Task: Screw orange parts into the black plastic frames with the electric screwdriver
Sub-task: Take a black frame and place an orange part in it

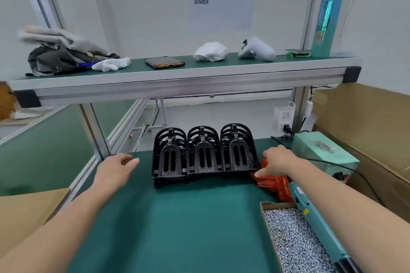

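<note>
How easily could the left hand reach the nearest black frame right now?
Probably yes, easily: the left hand is open and empty, just left of the leftmost black frame, with only bare green mat between them. The right hand holds the orange parts.

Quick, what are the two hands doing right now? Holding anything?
Left hand: open, holding nothing.
Right hand: fingers curled down on the orange parts, gripping them.
</note>
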The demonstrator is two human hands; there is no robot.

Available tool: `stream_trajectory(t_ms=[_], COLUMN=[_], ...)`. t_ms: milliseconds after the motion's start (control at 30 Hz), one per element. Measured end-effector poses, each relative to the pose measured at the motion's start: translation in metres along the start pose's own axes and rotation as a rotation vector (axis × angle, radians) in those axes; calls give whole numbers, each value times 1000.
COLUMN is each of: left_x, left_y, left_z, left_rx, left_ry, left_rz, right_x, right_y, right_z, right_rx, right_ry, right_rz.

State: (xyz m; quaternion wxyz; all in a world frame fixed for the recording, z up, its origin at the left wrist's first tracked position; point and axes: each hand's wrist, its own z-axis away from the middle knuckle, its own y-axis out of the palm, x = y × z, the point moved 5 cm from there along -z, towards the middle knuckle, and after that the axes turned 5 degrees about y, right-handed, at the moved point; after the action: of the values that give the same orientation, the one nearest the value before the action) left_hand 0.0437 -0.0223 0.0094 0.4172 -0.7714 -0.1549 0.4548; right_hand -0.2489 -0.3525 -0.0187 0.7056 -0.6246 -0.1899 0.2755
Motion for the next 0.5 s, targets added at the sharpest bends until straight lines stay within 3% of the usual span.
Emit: stream_trajectory(t_ms=[233, 500], left_x=[-17, -13], left_y=[48, 60], left_z=[-26, -26], left_rx=[124, 101], left_ry=[-5, -8], left_rz=[-66, -54], right_x=[-3, 5], right_y=[12, 12], right_z=[-9, 5], right_rx=[11, -111], right_ry=[-38, -236], right_rz=[29, 150])
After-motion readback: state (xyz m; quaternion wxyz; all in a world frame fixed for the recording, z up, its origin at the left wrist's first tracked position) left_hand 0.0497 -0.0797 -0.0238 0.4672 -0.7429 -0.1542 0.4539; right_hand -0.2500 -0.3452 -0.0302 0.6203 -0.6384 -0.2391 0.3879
